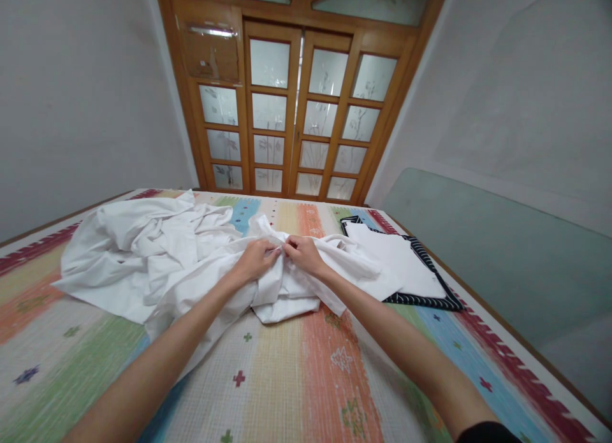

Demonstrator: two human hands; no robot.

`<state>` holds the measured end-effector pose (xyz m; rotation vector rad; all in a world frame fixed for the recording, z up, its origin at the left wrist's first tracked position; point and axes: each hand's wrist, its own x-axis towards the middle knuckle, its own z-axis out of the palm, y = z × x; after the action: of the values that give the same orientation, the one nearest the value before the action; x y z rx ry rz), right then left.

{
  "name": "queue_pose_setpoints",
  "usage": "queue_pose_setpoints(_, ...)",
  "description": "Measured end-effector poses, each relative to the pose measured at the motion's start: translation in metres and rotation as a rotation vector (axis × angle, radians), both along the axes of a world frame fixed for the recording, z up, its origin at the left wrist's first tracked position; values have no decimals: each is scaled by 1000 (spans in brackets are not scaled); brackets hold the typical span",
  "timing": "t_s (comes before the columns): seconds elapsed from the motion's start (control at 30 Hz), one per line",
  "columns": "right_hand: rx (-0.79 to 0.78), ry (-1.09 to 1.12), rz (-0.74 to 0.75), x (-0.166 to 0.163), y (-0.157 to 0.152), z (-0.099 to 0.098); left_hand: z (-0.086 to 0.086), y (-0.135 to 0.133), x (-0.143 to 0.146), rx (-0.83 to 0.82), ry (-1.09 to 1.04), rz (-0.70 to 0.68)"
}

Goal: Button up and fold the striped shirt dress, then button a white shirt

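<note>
Pinching the sheet (pixel 157 239) between them, the left hand (pixel 255 259) and the right hand (pixel 302 253) meet over the middle of the bed, knuckles close together. The left fingers (pixel 272 252) are curled shut, their tips pressed on a small fold of the white fabric. The right fingers (pixel 290 244) are bent the same way and closed on that same fold from the other side. Whether the two sets of fingertips touch each other cannot be told, since the fabric bunches up between them.

The sheet lies crumpled on the cover (pixel 287 379). Most of it spreads out to the left of the left fingers in loose ridges. A smaller bunch sits under both hands and spills a little toward the person. One flap runs along beneath the left forearm.

Just right of the right fingers lies a folded cloth (pixel 396 258), white with a dark striped edge, flat on the cover. The sheet reaches its near left side and seems to overlap it there.

The cover is striped in green, orange, blue and red, with small cross and star marks. The stretch nearer than the fingers, between the two forearms, shows these stripes plainly.

Beyond the fingers, past the far edge of the bed, stands a wooden door (pixel 296 105) with frosted panes. Far to the right of the fingers, a pale green panel (pixel 492 258) leans along the wall.
</note>
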<state>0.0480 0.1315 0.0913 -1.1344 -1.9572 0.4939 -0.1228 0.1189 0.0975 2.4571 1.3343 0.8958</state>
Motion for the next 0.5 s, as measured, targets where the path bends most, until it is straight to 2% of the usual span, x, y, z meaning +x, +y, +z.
queue_pose_setpoints(0.07, 43, -8, 7, 2, 0, -5, -5, 1, 1, 7, 15, -1)
queue_pose_setpoints(0.17, 37, 7, 29, 3, 4, -12, -15, 3, 0, 9, -72, -24)
queue_pose_setpoints(0.3, -111, 79, 136, 4, 9, -23, -33, 5, -3, -24, -263, -85)
queue_pose_setpoints(0.5, -310, 150, 285, 5, 12, -40, -53, 4, -5, -217, -453, -73)
